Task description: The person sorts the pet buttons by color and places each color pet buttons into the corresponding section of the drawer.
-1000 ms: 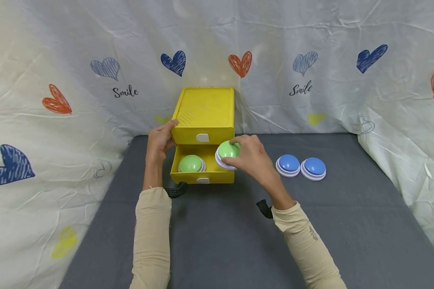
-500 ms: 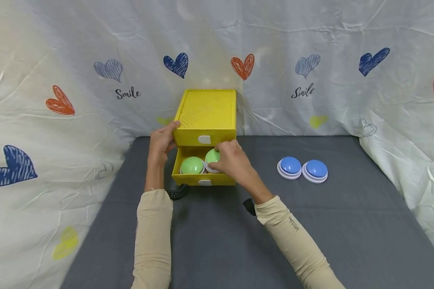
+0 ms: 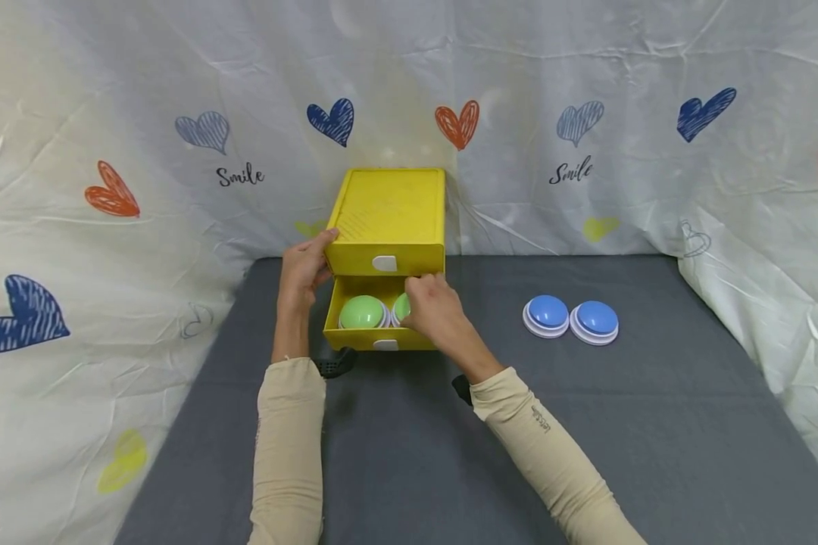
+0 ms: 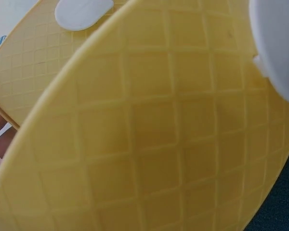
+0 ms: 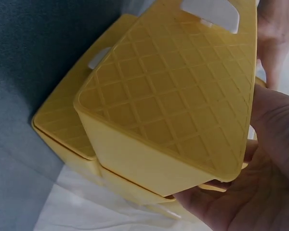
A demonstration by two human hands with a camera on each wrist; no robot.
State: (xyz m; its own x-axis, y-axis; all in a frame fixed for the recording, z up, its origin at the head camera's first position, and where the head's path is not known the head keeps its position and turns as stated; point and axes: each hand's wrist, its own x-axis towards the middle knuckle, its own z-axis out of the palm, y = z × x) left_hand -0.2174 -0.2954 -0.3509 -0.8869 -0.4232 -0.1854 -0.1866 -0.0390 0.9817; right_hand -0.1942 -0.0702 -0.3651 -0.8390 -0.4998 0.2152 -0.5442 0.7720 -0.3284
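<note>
A yellow two-drawer box stands at the back of the table, its lower drawer pulled out and its upper one closed. My left hand holds the box at its front left corner, thumb along the top edge. Inside the open drawer sits a green dome button on a white base. Beside it is a second green button, partly hidden behind my right hand, whose fingers grip it from the right. In the right wrist view my right hand reaches over the drawer's side wall; the buttons are hidden there.
Two blue dome buttons on white bases sit side by side on the dark grey table, right of the box. A pale cloth printed with hearts hangs right behind the box.
My right hand has carried the second green button left and down into the open drawer, next to the first, then shifted slightly right with it. The left hand keeps its hold on the box.
</note>
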